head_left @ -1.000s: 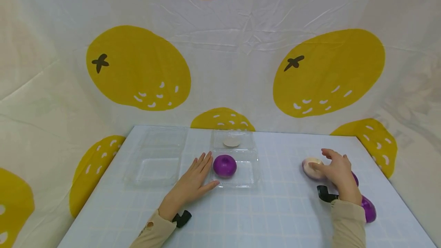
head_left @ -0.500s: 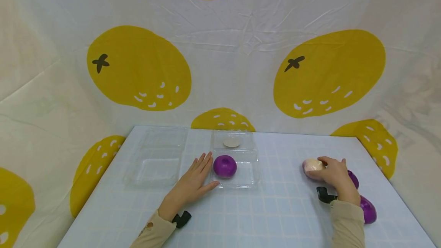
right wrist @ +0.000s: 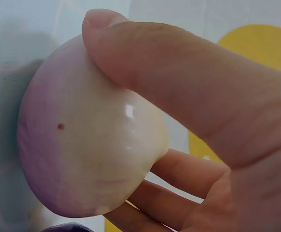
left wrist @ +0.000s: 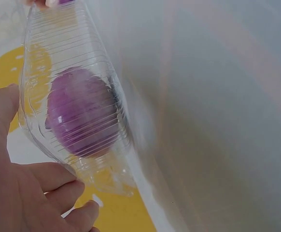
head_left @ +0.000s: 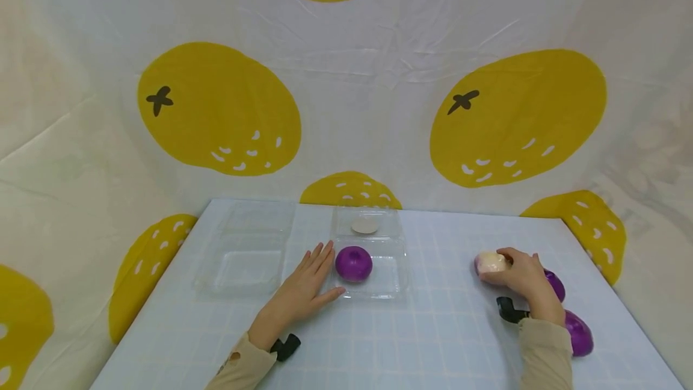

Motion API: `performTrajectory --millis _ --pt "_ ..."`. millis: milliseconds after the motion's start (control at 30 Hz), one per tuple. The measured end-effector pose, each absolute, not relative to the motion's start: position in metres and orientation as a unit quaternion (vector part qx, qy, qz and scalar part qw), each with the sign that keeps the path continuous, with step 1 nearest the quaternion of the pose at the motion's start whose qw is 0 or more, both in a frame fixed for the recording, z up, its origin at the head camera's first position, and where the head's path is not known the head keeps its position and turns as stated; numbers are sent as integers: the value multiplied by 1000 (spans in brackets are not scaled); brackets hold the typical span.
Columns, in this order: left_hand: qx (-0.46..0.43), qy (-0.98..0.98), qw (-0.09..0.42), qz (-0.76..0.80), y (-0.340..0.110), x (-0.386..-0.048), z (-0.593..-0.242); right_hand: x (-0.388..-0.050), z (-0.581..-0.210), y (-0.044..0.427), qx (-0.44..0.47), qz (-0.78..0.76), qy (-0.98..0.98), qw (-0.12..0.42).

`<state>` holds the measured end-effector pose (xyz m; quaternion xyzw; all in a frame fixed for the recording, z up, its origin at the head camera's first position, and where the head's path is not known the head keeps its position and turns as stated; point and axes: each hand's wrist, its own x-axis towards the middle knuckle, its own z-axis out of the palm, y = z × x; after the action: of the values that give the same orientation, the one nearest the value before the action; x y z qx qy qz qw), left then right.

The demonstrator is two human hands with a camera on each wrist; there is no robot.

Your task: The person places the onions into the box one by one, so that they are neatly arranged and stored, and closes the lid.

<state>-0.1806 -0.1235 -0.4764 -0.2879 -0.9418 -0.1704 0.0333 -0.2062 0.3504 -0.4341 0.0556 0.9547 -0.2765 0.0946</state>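
My right hand (head_left: 522, 275) pinches a turnip (head_left: 491, 262), white with a purple side, between thumb and fingers at the table's right. Up close in the right wrist view, the thumb lies across the white part of the turnip (right wrist: 92, 135). My left hand (head_left: 300, 290) lies with fingers spread at the left edge of an unfolded clear plastic clamshell box (head_left: 390, 275). A shiny round purple onion (head_left: 354, 263) sits in that box's near half. Through the ribbed wall, the left wrist view shows the onion (left wrist: 82, 113) with the left hand (left wrist: 29, 193) beside the box.
Another unfolded clear clamshell box (head_left: 246, 266) stands to the left. Two more purple vegetables, a partly hidden one (head_left: 554, 286) and a larger one (head_left: 579, 334), lie by the right forearm. A pale oval (head_left: 365, 225) shows at the middle box's lid half.
My right hand has lowered onto the turnip, and its thumb and fingers have closed on it. The left hand, boxes and onion have stayed in place.
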Motion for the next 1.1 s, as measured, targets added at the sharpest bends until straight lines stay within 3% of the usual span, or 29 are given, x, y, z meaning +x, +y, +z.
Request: performTrajectory --millis 500,1100 --pt "-290 -940 37 -177 -122 -178 -474 -206 -432 348 69 -281 952 105" --pt "-293 -939 42 -174 -124 -179 -475 -204 -428 345 49 -327 943 50"
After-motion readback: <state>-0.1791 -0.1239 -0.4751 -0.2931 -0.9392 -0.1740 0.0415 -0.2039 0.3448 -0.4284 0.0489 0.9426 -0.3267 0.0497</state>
